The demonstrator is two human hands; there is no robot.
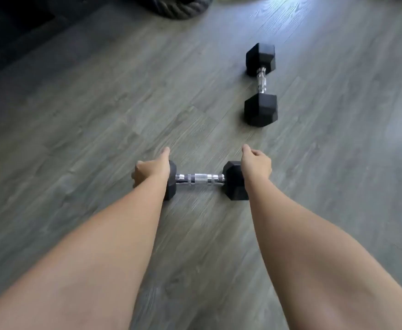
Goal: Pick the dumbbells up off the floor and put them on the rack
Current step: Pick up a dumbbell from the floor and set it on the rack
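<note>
Two black hex dumbbells with chrome handles lie on the grey wood floor. The near dumbbell lies crosswise in front of me. My left hand sits over its left head, thumb pointing forward and fingers curled down the outer side. My right hand is at the outer edge of its right head, fingers loosely curled. Whether either hand grips the head is hidden. The far dumbbell lies lengthwise, further off to the right, untouched. No rack is in view.
A coil of thick dark rope lies at the top edge. A dark raised area fills the upper left corner. Grey plank floor stretches all around both dumbbells.
</note>
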